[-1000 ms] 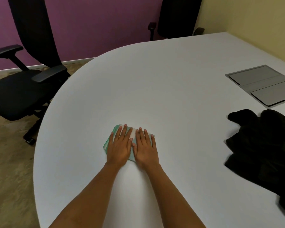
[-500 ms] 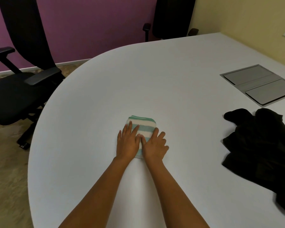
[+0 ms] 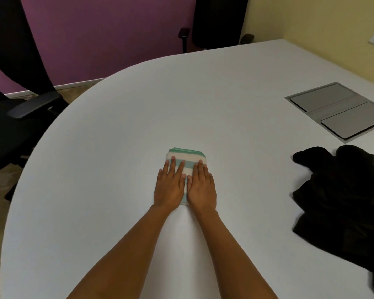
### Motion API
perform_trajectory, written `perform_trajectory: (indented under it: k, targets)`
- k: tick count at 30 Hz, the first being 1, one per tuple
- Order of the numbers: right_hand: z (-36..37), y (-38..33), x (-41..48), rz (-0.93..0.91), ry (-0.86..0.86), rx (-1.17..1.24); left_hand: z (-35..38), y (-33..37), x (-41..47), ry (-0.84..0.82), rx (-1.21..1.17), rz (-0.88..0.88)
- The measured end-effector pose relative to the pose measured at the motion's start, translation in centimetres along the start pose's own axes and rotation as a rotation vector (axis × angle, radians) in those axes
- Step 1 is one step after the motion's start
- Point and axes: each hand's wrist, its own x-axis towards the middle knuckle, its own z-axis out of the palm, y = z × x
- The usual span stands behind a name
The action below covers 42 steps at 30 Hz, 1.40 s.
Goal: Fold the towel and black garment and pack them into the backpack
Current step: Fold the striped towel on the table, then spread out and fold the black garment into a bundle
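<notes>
White and rounded, the large surface is set before one purple wall and one yellow wall. One small folded towel with green and white stripes is laid on it, towards the near edge. Two hands are counted. The left hand and the right hand are laid flat on the towel side by side, thumbs close together. The fingers are held straight and pressed on the cloth, and nothing is gripped. The towel's far end is left uncovered.

One crumpled black garment is lying well apart, at the right of the surface. One grey metal panel with two flaps is set into the surface beyond it. Two black office chairs are seen, one at the left and one at the far side.

Half a second earlier the right hand's fingers were spread and angled. They are now drawn straight beside the left hand. The towel and garment have not been moved.
</notes>
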Motion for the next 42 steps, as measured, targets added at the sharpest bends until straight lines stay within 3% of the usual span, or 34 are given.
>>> perform_trajectory:
  k: [17,24,36,42]
  targets:
    - [-1.1,3.1,13.5,-0.022,-0.042,-0.054,1.2,1.2,13.9,0.027,0.098,-0.01]
    - [-3.4,4.4,9.7,-0.107,-0.083,-0.076,0.8,1.5,9.3,0.087,0.138,0.054]
    - [-7.5,7.5,-1.4,-0.17,-0.219,-0.132,0.0,5.8,-0.2,-0.161,0.126,0.04]
    - [-12.5,12.4,-3.7,-0.131,0.017,0.003,-0.7,10.9,-2.4,-0.056,0.095,0.042]
